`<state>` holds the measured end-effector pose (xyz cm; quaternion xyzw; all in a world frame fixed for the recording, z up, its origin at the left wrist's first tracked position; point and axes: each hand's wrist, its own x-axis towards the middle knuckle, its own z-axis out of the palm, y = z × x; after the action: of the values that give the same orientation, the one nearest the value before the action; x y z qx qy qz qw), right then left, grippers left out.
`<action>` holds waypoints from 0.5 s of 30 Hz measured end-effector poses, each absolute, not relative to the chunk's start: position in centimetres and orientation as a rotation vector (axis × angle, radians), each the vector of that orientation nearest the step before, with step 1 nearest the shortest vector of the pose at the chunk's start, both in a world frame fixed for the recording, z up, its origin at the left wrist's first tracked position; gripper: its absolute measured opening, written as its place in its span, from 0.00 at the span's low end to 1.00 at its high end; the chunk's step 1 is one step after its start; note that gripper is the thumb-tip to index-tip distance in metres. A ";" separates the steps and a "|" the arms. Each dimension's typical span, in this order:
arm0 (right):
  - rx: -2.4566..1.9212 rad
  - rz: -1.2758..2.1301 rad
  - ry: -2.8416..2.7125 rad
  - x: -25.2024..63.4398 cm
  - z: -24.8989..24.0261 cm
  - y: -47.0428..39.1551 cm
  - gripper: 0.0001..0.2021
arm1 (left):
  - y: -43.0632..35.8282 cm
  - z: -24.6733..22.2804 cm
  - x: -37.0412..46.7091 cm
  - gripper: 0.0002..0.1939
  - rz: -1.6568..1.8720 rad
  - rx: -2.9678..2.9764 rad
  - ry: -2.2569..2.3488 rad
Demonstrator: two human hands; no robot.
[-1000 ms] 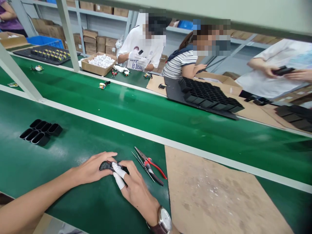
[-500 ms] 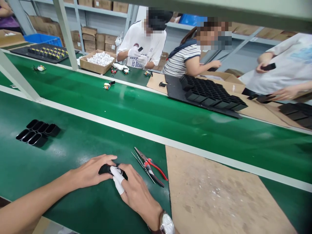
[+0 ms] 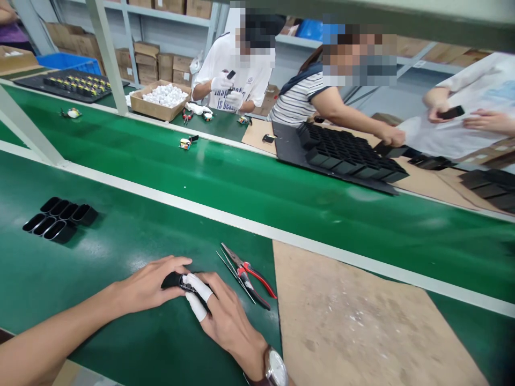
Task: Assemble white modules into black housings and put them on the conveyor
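Observation:
A black plastic casing [image 3: 173,280] lies low over the green table between my two hands. My left hand [image 3: 151,284] grips its left end between thumb and fingers. From the right, my right hand [image 3: 225,305], with white covers on two fingers and a watch at the wrist, holds the casing's other end. Small pale details show inside the casing under the covered fingertips; what they are is too small to tell. Right of my hands lie red-handled pliers [image 3: 251,276] and metal tweezers [image 3: 234,273].
Several black open casings [image 3: 60,220] stand at the left. A brown board [image 3: 362,321] covers the right side. Beyond a white rail [image 3: 161,194] runs a green belt [image 3: 241,177] with a small circuit part [image 3: 185,143]. People work behind it by black casings [image 3: 346,153].
The small circuit part on the belt has moved right. My covered right fingers have shifted slightly on the casing. Across the belt, a person's arm has reached out to the right over the black casings.

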<state>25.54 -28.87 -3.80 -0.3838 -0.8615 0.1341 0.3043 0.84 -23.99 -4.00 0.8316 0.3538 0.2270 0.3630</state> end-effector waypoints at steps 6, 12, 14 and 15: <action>-1.052 0.332 -2.320 25.2 -2.9 -28.6 0.26 | -23.9 -4.0 0.9 0.31 0.614 2.164 0.878; -1.068 0.339 -2.251 25.4 -2.8 -29.0 0.25 | -23.9 -4.1 0.9 0.31 0.605 2.145 0.900; -1.065 0.286 -2.259 25.4 -2.9 -29.1 0.24 | -23.9 -4.1 0.9 0.32 0.612 2.141 0.894; -1.063 0.280 -2.252 25.4 -3.0 -29.1 0.24 | -23.9 -4.1 0.9 0.32 0.612 2.140 0.897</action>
<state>25.36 -29.09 -2.96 -0.4028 -0.8538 0.1060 0.3124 0.90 -23.92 -4.08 0.8311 0.3483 0.2377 0.3626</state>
